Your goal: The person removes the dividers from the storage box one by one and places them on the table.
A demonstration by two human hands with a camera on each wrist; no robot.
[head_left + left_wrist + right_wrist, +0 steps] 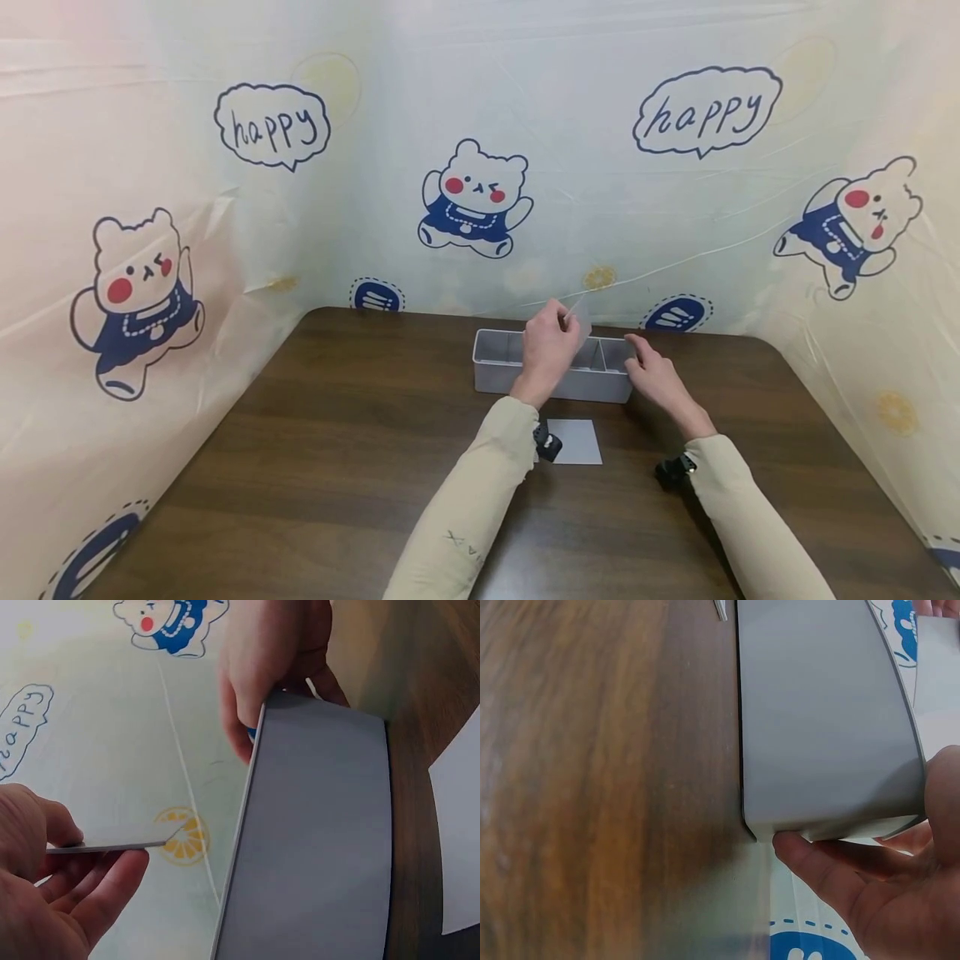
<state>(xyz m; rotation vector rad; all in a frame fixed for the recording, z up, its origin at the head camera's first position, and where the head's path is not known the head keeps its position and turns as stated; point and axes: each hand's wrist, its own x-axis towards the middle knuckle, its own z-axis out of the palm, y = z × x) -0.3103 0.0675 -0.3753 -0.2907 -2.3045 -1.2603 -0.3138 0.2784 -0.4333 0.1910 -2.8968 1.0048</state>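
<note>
A long grey box (pixel 553 385) with several compartments stands near the table's back edge. Thin upright dividers (pixel 603 354) split its inside. Above the box, my left hand (pixel 550 343) pinches a thin flat divider panel (pixel 582 318), seen edge-on in the left wrist view between thumb and fingers (pixel 112 846). The panel is held clear of the box's rim. My right hand (pixel 660 379) grips the right end of the box; in the right wrist view one fingertip (pixel 789 844) presses its end wall, while other fingers are partly hidden behind it.
A flat white panel (pixel 576 442) lies on the brown wooden table (pixel 360 467) in front of the box, partly covered by the left wrist's black device (pixel 548 442). Behind the table hangs a printed curtain (pixel 577 208) with bears and lettering.
</note>
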